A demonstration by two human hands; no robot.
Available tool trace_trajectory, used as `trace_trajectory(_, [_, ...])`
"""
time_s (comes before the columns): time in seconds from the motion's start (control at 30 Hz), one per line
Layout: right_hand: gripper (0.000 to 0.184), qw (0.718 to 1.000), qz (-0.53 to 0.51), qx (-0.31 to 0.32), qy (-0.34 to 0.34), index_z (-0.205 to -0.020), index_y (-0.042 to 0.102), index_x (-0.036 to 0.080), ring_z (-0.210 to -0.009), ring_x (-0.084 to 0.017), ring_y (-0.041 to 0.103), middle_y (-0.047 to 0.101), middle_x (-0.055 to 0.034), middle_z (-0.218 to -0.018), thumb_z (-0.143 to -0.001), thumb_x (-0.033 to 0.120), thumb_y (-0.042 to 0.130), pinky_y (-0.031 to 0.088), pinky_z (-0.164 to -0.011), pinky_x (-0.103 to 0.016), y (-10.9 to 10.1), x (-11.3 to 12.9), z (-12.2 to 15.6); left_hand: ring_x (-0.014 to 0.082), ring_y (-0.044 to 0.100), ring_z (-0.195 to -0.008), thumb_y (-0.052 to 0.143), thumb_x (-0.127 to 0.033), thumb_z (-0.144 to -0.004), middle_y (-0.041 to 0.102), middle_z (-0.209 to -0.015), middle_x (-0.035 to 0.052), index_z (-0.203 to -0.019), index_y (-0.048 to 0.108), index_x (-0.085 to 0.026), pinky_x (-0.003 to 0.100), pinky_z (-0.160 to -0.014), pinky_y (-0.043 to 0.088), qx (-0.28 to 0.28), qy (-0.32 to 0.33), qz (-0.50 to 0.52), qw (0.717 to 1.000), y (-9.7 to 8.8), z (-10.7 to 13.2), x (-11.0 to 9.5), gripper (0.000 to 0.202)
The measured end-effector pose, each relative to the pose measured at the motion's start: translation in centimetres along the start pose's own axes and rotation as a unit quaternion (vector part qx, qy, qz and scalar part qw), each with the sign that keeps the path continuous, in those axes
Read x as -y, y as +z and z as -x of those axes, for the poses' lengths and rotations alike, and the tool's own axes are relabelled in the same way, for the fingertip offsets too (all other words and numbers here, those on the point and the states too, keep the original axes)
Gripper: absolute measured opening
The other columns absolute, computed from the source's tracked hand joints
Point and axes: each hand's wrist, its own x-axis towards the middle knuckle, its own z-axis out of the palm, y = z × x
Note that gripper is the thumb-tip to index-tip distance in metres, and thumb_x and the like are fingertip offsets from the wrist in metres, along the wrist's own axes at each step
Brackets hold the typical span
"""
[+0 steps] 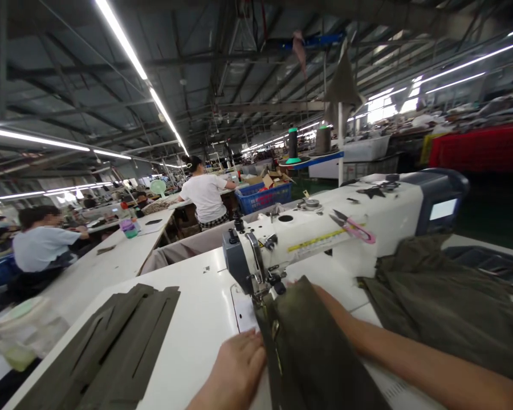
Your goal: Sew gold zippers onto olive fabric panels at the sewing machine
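Observation:
A dark olive fabric piece point(316, 347) lies under the needle area of a white sewing machine point(350, 228). A small brass-coloured metal piece point(275, 329), which looks like a zipper pull, shows near the fabric's left edge. My left hand point(241, 361) is closed at that edge, its fingers curled together on the cloth just in front of the presser foot point(261, 293). Reaching in from the right, my right hand point(320, 296) is beside the machine head, behind the raised fabric. Its fingers are mostly hidden by the cloth.
Stacked olive pieces point(111, 347) lie on the left of the white table point(196, 285). A crumpled olive cloth point(444, 302) covers the right side. Pink-handled thread snips point(354, 226) rest on the machine arm. Thread cones point(293, 145) stand behind. Two co-workers sit ahead and left.

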Motion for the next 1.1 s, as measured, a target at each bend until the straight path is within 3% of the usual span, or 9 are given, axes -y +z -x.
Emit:
trace_trajectory(0.07, [0.04,1.0,-0.007,-0.013,0.023,-0.111,0.06,0.011,-0.115,-0.032,0.045,0.056,-0.0144,-0.12,-0.08,0.033,0.048,0.027,-0.102,-0.047,-0.4,-1.7,-1.1,0.0163,0.063,-0.091,0.029,-0.01,-0.092,0.067,-0.093,0.0092,-0.1,0.055,-0.015,0.03,-0.087,0.048,0.006,0.055,-0.039,0.998,0.7,1.0,-0.1,0.028])
trace_trajectory(0.13, [0.037,0.999,-0.023,-0.016,0.037,-0.106,0.062,0.013,-0.11,-0.03,0.049,0.06,-0.0141,-0.113,-0.082,0.035,0.046,0.031,-0.099,-0.045,-0.3,-2.2,-1.9,0.0149,0.064,-0.09,0.029,-0.012,-0.092,0.068,-0.092,0.007,-0.103,0.055,-0.017,0.029,-0.087,0.049,-0.002,0.048,-0.042,0.998,1.2,1.4,0.1,0.028])
trace_trajectory(0.27, [0.032,0.997,-0.064,-0.011,0.052,-0.084,0.065,0.015,-0.082,-0.026,0.059,0.066,-0.0114,-0.088,-0.082,0.039,0.044,0.043,-0.083,-0.038,-0.4,-0.8,-2.2,0.019,0.059,-0.099,0.034,-0.013,-0.086,0.064,-0.105,0.0118,-0.11,0.054,-0.014,0.034,-0.084,0.05,0.003,-0.083,-0.01,0.997,1.2,0.2,0.3,0.031])
trace_trajectory(0.33, [0.037,0.995,-0.088,-0.014,0.054,-0.084,0.065,0.014,-0.082,-0.026,0.058,0.065,-0.0125,-0.089,-0.081,0.043,0.042,0.044,-0.082,-0.038,-1.0,-0.1,-1.9,0.0227,0.056,-0.105,0.039,-0.012,-0.08,0.062,-0.108,0.0123,-0.107,0.056,-0.014,0.041,-0.089,0.047,0.025,-0.143,-0.011,0.989,1.4,-0.7,0.0,0.032])
trace_trajectory(0.5, [0.05,0.964,-0.226,-0.013,0.139,-0.092,0.063,0.014,-0.094,-0.027,0.055,0.063,-0.011,-0.096,-0.076,0.057,0.043,0.041,-0.086,-0.036,-3.1,0.0,-2.3,0.0244,0.055,-0.102,0.044,-0.011,-0.069,0.065,-0.096,0.0084,-0.09,0.061,-0.016,0.05,-0.099,0.035,-0.005,-0.168,-0.04,0.985,2.9,-0.8,-0.4,0.027])
trace_trajectory(0.7, [0.05,0.936,-0.272,0.064,0.216,-0.098,0.062,0.014,-0.051,-0.015,0.052,0.056,-0.0013,-0.059,-0.081,0.054,0.038,0.04,-0.047,-0.025,-3.8,-0.6,-3.7,0.0249,0.056,-0.096,0.045,-0.016,-0.065,0.065,-0.092,0.0076,-0.087,0.061,-0.017,0.051,-0.098,0.033,-0.043,-0.169,-0.044,0.984,4.6,0.3,0.2,0.027])
trace_trajectory(0.93, [0.014,0.962,-0.221,0.081,0.139,-0.061,0.061,0.016,-0.071,-0.024,0.059,0.063,-0.004,-0.064,-0.06,0.028,0.053,0.045,-0.065,-0.031,-3.5,-2.0,-4.7,0.0203,0.058,-0.086,0.05,-0.021,-0.077,0.064,-0.077,0.0016,-0.076,0.06,-0.02,0.045,-0.099,0.033,-0.072,-0.152,-0.09,0.982,5.1,0.1,0.7,0.01])
trace_trajectory(1.03, [0.012,0.978,-0.173,0.055,0.099,-0.058,0.059,0.017,-0.076,-0.026,0.059,0.065,-0.0052,-0.068,-0.059,0.025,0.051,0.044,-0.07,-0.033,-3.4,-2.4,-4.7,0.0184,0.058,-0.081,0.054,-0.023,-0.078,0.063,-0.075,-0.0002,-0.072,0.059,-0.02,0.041,-0.096,0.037,-0.062,-0.142,-0.099,0.983,5.1,0.2,1.1,0.008])
trace_trajectory(1.1, [0.016,0.984,-0.155,0.059,0.068,-0.059,0.061,0.018,-0.072,-0.026,0.06,0.064,-0.0051,-0.066,-0.063,0.029,0.05,0.046,-0.067,-0.032,-3.5,-2.4,-4.7,0.0177,0.058,-0.076,0.054,-0.019,-0.077,0.063,-0.072,-0.0006,-0.07,0.058,-0.021,0.039,-0.092,0.041,-0.099,-0.113,-0.133,0.98,5.9,0.8,1.7,0.008])
